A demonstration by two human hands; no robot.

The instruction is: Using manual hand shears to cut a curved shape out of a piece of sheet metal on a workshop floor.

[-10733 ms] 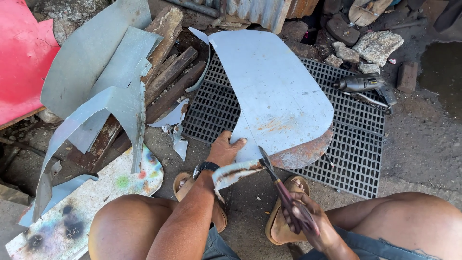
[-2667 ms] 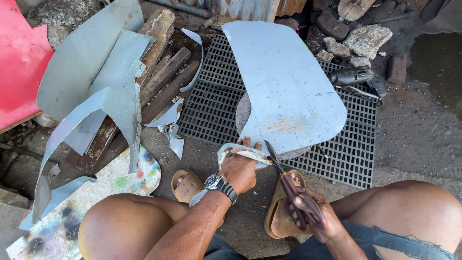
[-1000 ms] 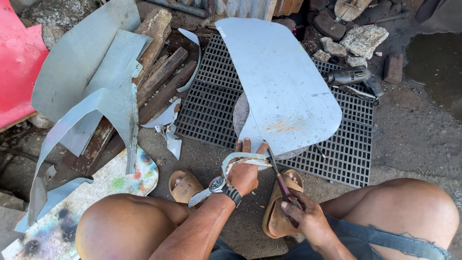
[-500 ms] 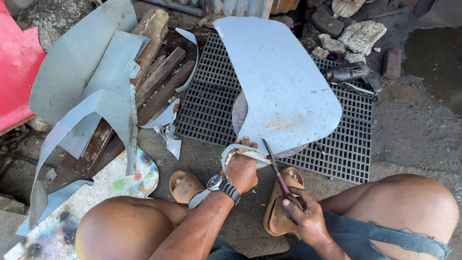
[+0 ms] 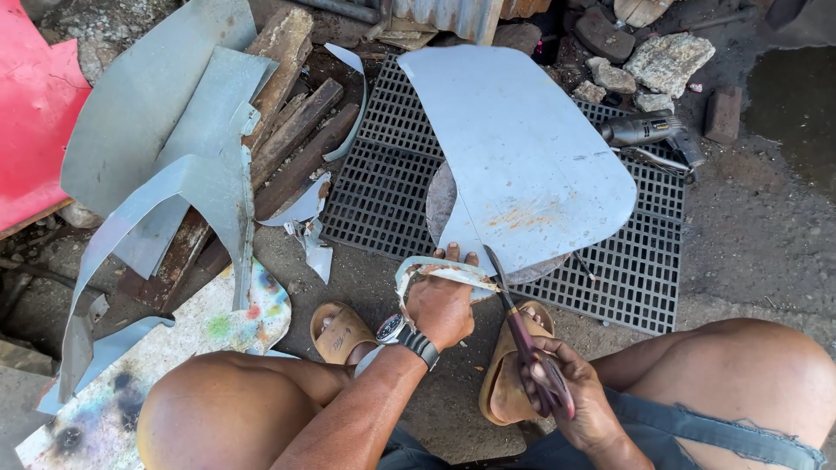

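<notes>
A rounded grey metal sheet (image 5: 522,157) lies on a black metal grate (image 5: 383,191) in front of me. My left hand (image 5: 444,300), with a wristwatch on it, grips the sheet's near edge, where a cut strip (image 5: 418,270) curls over my fingers. My right hand (image 5: 557,392) is closed on the dark red handles of tin snips (image 5: 514,313). The blades point up into the sheet's near edge, just right of my left hand.
Cut sheet-metal offcuts (image 5: 174,157) and wooden planks (image 5: 287,130) pile up at the left, beside a red panel (image 5: 35,104). An electric tool (image 5: 644,130) lies on the grate's far right, with rocks (image 5: 662,57) behind. My sandalled feet (image 5: 340,331) rest below the grate.
The snips have worked along the sheet's near edge and the cut strip has grown and curled over my left hand. The sheet has turned slightly over the past seconds.
</notes>
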